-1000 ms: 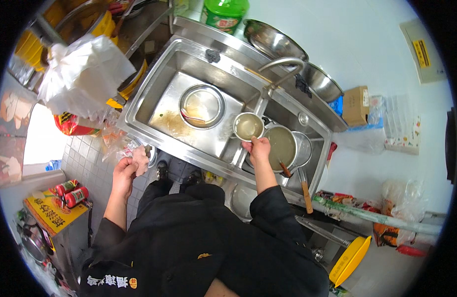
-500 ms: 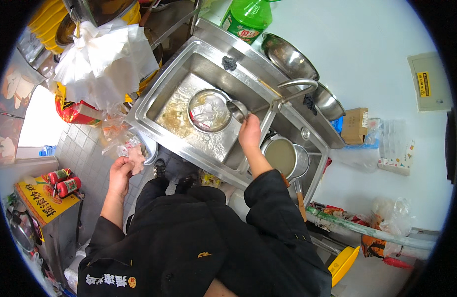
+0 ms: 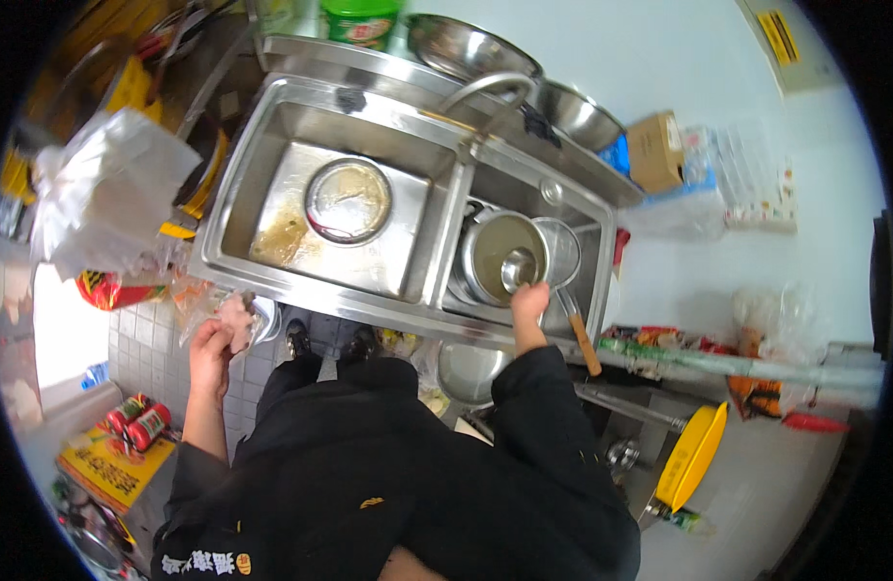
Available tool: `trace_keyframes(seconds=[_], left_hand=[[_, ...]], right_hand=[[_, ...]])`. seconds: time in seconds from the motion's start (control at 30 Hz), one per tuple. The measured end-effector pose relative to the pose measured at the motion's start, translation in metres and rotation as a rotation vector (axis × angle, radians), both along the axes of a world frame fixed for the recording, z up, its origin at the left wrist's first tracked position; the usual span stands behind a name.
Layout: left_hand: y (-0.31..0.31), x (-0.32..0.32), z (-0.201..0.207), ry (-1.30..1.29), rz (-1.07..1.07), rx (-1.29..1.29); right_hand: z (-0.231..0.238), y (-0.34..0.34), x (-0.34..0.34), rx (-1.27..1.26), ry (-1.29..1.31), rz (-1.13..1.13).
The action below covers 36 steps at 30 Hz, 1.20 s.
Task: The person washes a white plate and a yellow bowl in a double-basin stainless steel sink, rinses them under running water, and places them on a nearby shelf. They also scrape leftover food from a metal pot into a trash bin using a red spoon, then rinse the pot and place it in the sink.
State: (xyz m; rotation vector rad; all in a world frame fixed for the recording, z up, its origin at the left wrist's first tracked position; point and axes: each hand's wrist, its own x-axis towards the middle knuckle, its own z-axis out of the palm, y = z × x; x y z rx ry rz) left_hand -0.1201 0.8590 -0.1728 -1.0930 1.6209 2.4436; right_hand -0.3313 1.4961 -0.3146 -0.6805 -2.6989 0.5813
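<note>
My right hand [image 3: 530, 302] is closed around a metal ladle [image 3: 519, 268]. Its round bowl is over or in the cloudy liquid of a metal pot [image 3: 472, 281], which stands in the sink's right basin. My left hand [image 3: 211, 341], out in front of the sink's left end, pinches a limp pale-pink piece in what looks like a clear plastic bag [image 3: 235, 320]; its exact kind is unclear. In the left basin [image 3: 398, 261] sits a round metal bowl [image 3: 348, 200], with yellowish-brown wet residue beside it.
A wire strainer [image 3: 562, 247] with a wooden handle [image 3: 586, 349] leans beside the pot. The faucet [image 3: 485, 92] arches at the sink's back. Large steel bowls [image 3: 470, 48] lean behind it. A white bin [image 3: 264, 320] stands below my left hand, and white plastic bags [image 3: 117, 189] hang at left.
My right hand has carried the ladle from the bowl in the left basin over to the pot in the right basin. The left hand keeps its hold. The view has shifted right.
</note>
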Motion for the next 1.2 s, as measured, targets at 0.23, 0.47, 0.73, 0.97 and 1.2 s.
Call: trace_keyframes(seconds=[0.23,0.47,0.73,0.97,1.2], left_hand=[[0.013,-0.002,0.020,-0.004,-0.036,-0.046],[0.030,-0.007,0.031,-0.008,-0.016,-0.084],[0.033,-0.011,0.011,-0.021,-0.096,-0.100],[0.030,-0.005,0.018,-0.011,-0.007,-0.082],[0.009,0.025,0.023,-0.016,0.134,-0.049]], right_hand=[[-0.021,-0.022,-0.035,-0.599,-0.359,-0.288],[-0.005,-0.025,-0.028,-1.455,-0.069,-0.365],[0.071,-0.062,-0.015,-1.336,0.043,-0.092],[0.078,-0.155,-0.049,-1.525,-0.132,-0.003],[0.053,-0.241,-0.134,-1.220,-0.199,0.071]])
